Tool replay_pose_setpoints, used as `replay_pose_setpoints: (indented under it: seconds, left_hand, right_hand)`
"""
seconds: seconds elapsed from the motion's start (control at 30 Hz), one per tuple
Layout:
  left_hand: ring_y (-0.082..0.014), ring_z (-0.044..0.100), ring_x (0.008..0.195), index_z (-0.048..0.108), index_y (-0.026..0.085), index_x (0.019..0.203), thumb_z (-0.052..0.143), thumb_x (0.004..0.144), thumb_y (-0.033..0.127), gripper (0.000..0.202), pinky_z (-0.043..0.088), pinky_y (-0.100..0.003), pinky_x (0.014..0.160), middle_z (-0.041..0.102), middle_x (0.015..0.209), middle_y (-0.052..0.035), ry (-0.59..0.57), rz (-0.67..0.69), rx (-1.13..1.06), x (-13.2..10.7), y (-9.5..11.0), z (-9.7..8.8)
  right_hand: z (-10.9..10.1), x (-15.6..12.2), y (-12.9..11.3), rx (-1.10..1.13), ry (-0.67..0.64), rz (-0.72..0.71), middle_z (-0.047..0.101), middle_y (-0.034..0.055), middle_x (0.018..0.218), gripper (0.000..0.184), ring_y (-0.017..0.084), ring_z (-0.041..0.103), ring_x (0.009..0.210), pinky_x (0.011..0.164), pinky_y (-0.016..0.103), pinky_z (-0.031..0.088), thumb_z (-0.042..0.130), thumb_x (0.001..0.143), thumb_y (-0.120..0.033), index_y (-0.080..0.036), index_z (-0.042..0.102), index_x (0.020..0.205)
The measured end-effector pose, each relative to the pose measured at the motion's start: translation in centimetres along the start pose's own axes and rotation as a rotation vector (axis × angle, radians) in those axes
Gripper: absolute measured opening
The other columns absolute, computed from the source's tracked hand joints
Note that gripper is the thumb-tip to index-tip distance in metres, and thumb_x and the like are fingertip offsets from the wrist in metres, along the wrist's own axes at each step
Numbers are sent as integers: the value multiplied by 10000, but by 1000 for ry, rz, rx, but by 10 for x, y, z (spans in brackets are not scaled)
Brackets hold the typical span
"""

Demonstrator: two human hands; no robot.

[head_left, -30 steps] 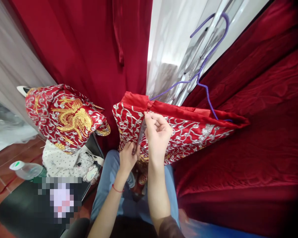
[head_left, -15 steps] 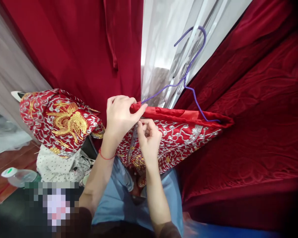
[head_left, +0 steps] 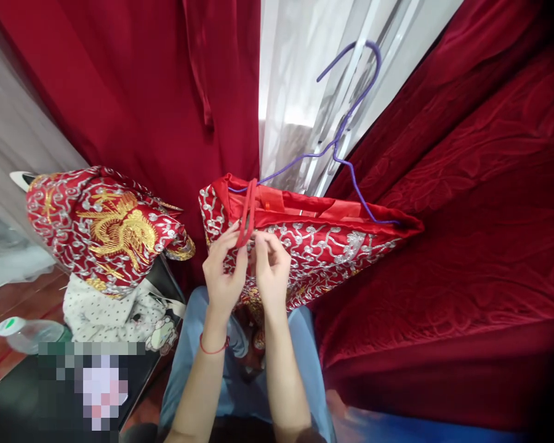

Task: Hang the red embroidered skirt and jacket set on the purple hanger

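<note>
A red garment with silver embroidery [head_left: 332, 246] hangs on a purple wire hanger [head_left: 346, 129] in front of me, over my lap. A thin red loop [head_left: 248, 212] runs from its waistband down to my hands. My left hand [head_left: 224, 274] pinches the lower end of that loop with closed fingers. My right hand [head_left: 272, 267] is right beside it, fingers curled and pinched at the same spot on the garment's edge.
A second red garment with gold and silver embroidery [head_left: 106, 224] lies on a pile at the left, over a white dotted cloth [head_left: 111, 311]. A plastic bottle [head_left: 25, 332] lies on the floor. Red velvet cloth [head_left: 466, 246] covers the right side; red curtains [head_left: 133, 86] hang behind.
My left hand came down from the waistband's top edge to beside my right hand, drawing a red loop out. The left part of the garment is uncovered again.
</note>
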State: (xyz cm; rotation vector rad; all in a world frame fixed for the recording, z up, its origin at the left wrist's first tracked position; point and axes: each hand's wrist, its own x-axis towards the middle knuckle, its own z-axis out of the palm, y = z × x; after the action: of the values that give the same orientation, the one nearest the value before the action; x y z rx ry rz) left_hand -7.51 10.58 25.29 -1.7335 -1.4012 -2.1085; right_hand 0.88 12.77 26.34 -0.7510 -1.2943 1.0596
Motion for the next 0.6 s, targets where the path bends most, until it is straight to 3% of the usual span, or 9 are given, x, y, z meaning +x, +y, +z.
replay_pose_setpoints:
  seconds: [0.13, 0.23, 0.33, 0.47, 0.6]
  left_hand:
    - [-188, 674, 1103, 676, 201, 967, 589, 911, 150, 115, 520, -346, 1006, 706, 1155, -60, -69, -85, 42, -25, -4, -11]
    - [-193, 665, 1082, 661, 202, 928, 580, 906, 149, 99, 519, -341, 987, 695, 1145, -62, -141, -142, 40, -43, -7, -19]
    - [-213, 659, 1097, 666, 212, 965, 582, 927, 214, 92, 507, -361, 1006, 698, 1123, -67, -142, -250, 7, -60, -12, -25]
    - [-255, 619, 1201, 661, 209, 923, 555, 959, 343, 175, 496, -396, 1034, 666, 1225, -91, -133, -398, -86, -73, -19, -26]
    - [-221, 633, 1157, 662, 211, 901, 544, 974, 370, 210, 508, -350, 1004, 683, 1147, -69, -112, -506, -125, -74, -20, -24]
  right_hand:
    - [2, -5, 10, 115, -61, 132, 520, -46, 675, 287, 84, 446, 576, 531, 203, 374, 611, 917, -480, -194, 632, 909]
    - [5, -8, 16, 185, -99, 235, 521, -53, 675, 278, 79, 482, 569, 512, 189, 394, 675, 867, -469, -199, 630, 918]
    - [8, -10, 21, 229, -119, 339, 539, -47, 700, 289, 82, 512, 587, 521, 189, 422, 718, 824, -467, -201, 628, 894]
    - [8, -13, 29, 169, -72, 302, 464, -60, 650, 298, 73, 412, 567, 522, 197, 367, 727, 818, -471, -195, 616, 794]
    - [1, -16, 35, 130, -80, 278, 438, -58, 642, 318, 88, 394, 599, 566, 216, 366, 690, 841, -501, -198, 618, 777]
